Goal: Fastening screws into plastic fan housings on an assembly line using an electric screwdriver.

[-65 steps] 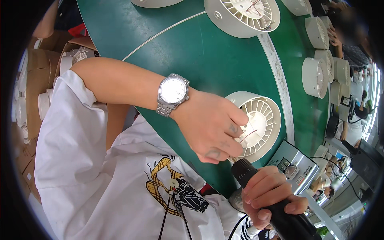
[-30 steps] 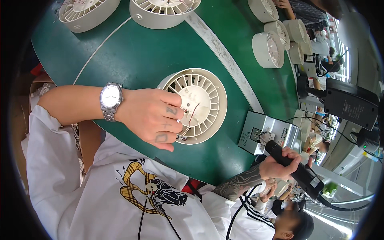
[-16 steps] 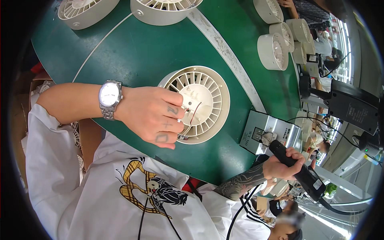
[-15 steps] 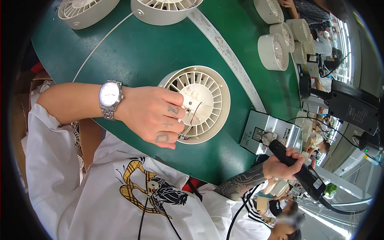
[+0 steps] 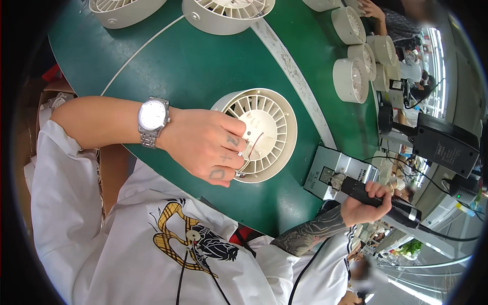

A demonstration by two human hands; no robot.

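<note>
A round cream plastic housing (image 5: 292,129) with a ring of slots lies on the green table in front of me. A short red wire (image 5: 255,146) shows inside it. My left hand (image 5: 206,145), wearing a steel watch (image 5: 153,118), is closed over the housing's left side. Its fingertips are hidden, and a small white piece peeks out beside a finger. My right hand (image 5: 367,206) grips a black electric screwdriver (image 5: 389,208). The tool's front end is at the opening of a silver box-shaped screw feeder (image 5: 320,173), right of the housing.
More cream housings (image 5: 213,23) stand at the far edge, and several others (image 5: 351,81) sit at the far right. A pale strip (image 5: 295,76) crosses the green table (image 5: 173,66). A black device on an arm (image 5: 442,145) stands at the right. Another person's hand (image 5: 372,10) shows far right.
My right hand has brought the screwdriver's front end closer to the feeder's opening and levelled the tool. My left hand stays closed at the housing. The whole view has shifted slightly.
</note>
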